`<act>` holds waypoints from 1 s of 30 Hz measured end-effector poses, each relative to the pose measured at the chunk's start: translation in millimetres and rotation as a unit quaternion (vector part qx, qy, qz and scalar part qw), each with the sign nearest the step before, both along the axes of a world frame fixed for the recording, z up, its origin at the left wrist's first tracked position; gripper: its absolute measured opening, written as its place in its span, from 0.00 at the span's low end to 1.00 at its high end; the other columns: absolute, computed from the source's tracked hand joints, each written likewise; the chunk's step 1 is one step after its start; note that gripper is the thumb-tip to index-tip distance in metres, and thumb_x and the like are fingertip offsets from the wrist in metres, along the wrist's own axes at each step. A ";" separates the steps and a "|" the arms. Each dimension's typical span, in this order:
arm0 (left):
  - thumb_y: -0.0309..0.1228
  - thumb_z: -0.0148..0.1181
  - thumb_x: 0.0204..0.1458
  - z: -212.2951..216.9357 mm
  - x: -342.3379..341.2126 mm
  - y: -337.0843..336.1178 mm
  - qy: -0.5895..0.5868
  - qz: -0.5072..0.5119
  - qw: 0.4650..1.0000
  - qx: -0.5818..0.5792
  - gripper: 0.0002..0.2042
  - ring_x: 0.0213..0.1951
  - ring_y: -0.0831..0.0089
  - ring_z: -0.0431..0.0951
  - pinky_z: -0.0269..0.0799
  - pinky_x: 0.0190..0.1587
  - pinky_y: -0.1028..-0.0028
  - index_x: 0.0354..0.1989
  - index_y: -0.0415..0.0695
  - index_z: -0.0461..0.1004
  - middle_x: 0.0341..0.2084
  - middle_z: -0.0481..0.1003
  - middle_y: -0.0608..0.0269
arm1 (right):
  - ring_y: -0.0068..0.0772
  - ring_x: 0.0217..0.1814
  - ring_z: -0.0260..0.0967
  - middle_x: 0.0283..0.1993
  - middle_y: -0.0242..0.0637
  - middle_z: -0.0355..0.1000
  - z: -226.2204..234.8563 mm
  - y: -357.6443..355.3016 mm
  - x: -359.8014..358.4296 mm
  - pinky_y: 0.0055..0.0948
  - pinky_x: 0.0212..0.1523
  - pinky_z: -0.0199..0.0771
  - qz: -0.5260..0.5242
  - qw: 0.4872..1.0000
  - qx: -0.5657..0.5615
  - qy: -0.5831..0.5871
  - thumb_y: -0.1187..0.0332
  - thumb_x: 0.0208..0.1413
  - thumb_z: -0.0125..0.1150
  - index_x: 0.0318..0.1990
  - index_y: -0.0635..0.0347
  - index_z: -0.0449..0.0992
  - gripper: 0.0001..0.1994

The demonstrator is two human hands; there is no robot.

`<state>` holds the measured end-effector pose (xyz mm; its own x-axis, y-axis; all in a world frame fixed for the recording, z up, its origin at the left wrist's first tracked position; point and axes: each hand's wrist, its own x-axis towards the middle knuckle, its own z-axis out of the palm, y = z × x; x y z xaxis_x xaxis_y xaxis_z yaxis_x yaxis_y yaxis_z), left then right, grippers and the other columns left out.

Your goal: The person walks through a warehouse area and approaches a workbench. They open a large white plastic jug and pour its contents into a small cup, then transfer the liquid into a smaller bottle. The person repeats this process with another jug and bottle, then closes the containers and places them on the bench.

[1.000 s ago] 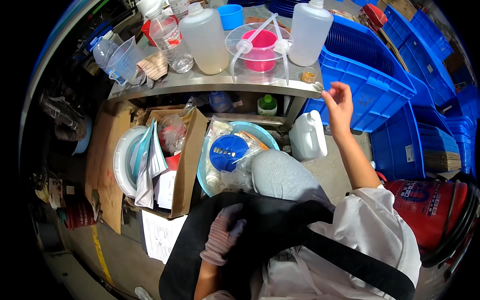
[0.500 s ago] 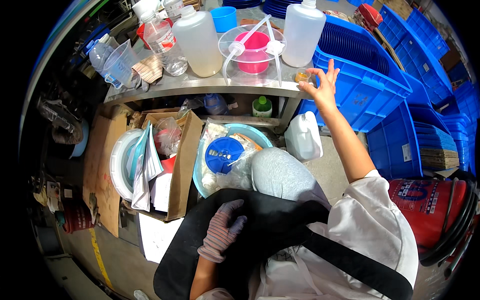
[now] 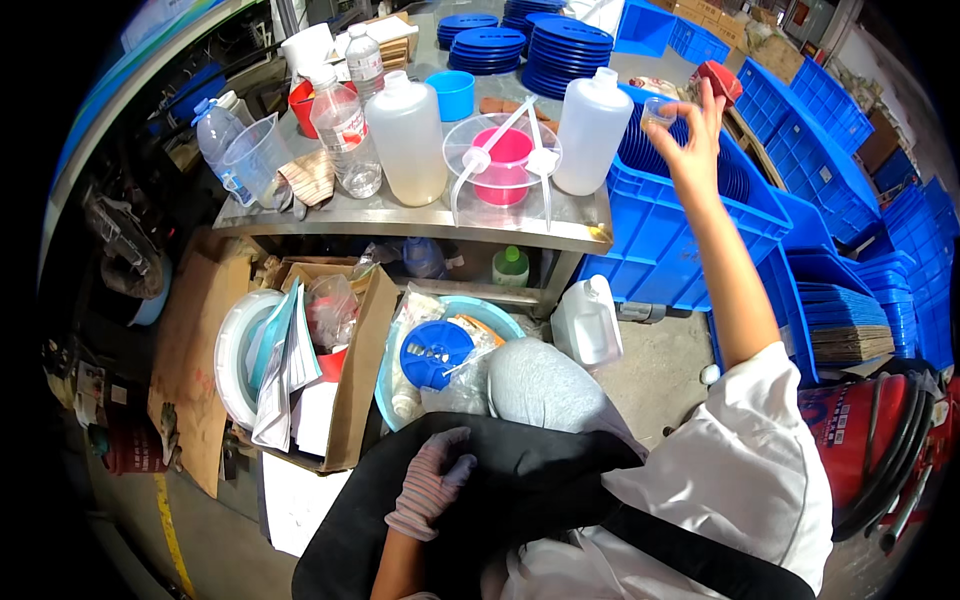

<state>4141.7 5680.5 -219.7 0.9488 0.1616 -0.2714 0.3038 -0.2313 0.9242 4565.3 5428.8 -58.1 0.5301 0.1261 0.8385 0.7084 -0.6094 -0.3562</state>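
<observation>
My bare right hand (image 3: 694,150) is raised over the blue crate (image 3: 670,250), pinching a small clear plastic cup (image 3: 656,110) between thumb and fingers. A little amber stuff shows at the cup's bottom. My left hand (image 3: 430,485), in a striped knit glove, rests on the black apron (image 3: 540,455) over my lap. Its fingers are loosely bent, the thumb apart, and nothing shows in them. Nearest the right hand on the metal table (image 3: 400,226) stands a capless white squeeze bottle (image 3: 587,135). Beside it, two spouted caps (image 3: 478,160) lie on a clear dish (image 3: 456,150) around a pink cup (image 3: 503,160).
Another capless squeeze bottle (image 3: 407,145), a water bottle (image 3: 345,140) and a blue cup (image 3: 452,95) stand farther left. Stacked blue discs (image 3: 567,60) are behind. Below are a cardboard box (image 3: 360,370), a light-blue basin (image 3: 390,400) and a white jug (image 3: 588,325).
My right hand has lifted the small cup from the table's right corner up and rightward over the crate. The view has shifted, showing more of the table's far side. My left hand stays on the apron.
</observation>
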 end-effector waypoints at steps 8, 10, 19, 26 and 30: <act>0.26 0.62 0.49 -19.0 0.0 2.8 -0.019 0.035 0.998 -0.041 0.20 0.46 0.64 0.76 0.70 0.49 0.69 0.52 0.41 0.71 0.42 0.75 0.53 | 0.57 0.77 0.23 0.75 0.46 0.42 49.8 6.6 61.4 0.66 0.65 0.28 -0.080 0.983 -0.165 -0.017 0.50 0.43 0.66 0.37 0.49 0.76 0.18; 0.26 0.62 0.49 -18.5 -0.4 3.4 -0.024 0.039 0.998 -0.031 0.20 0.45 0.64 0.76 0.70 0.49 0.69 0.52 0.41 0.71 0.41 0.76 0.54 | 0.56 0.77 0.24 0.74 0.45 0.43 51.6 12.4 63.3 0.68 0.64 0.28 -0.070 0.982 -0.174 -0.023 0.50 0.43 0.66 0.37 0.50 0.76 0.17; 0.26 0.62 0.49 -18.8 -3.7 4.1 -0.029 0.069 0.995 -0.061 0.19 0.43 0.66 0.76 0.71 0.48 0.70 0.51 0.41 0.71 0.42 0.76 0.56 | 0.53 0.78 0.26 0.74 0.43 0.46 66.7 22.9 59.9 0.72 0.62 0.31 -0.115 0.951 -0.277 -0.070 0.55 0.41 0.64 0.36 0.54 0.75 0.16; 0.27 0.62 0.49 -19.5 -9.6 4.0 -0.027 0.073 0.997 -0.021 0.19 0.47 0.63 0.75 0.70 0.51 0.69 0.51 0.41 0.72 0.43 0.76 0.54 | 0.52 0.78 0.27 0.73 0.42 0.47 75.9 26.6 53.3 0.71 0.63 0.31 -0.113 0.937 -0.313 -0.112 0.59 0.39 0.66 0.34 0.55 0.75 0.15; 0.28 0.62 0.49 -20.4 -12.9 3.0 -0.030 0.074 0.997 -0.013 0.19 0.48 0.61 0.75 0.68 0.52 0.68 0.51 0.41 0.72 0.43 0.76 0.53 | 0.49 0.78 0.28 0.73 0.39 0.48 83.0 28.3 47.8 0.70 0.63 0.31 -0.112 0.927 -0.335 -0.125 0.60 0.40 0.66 0.34 0.55 0.75 0.15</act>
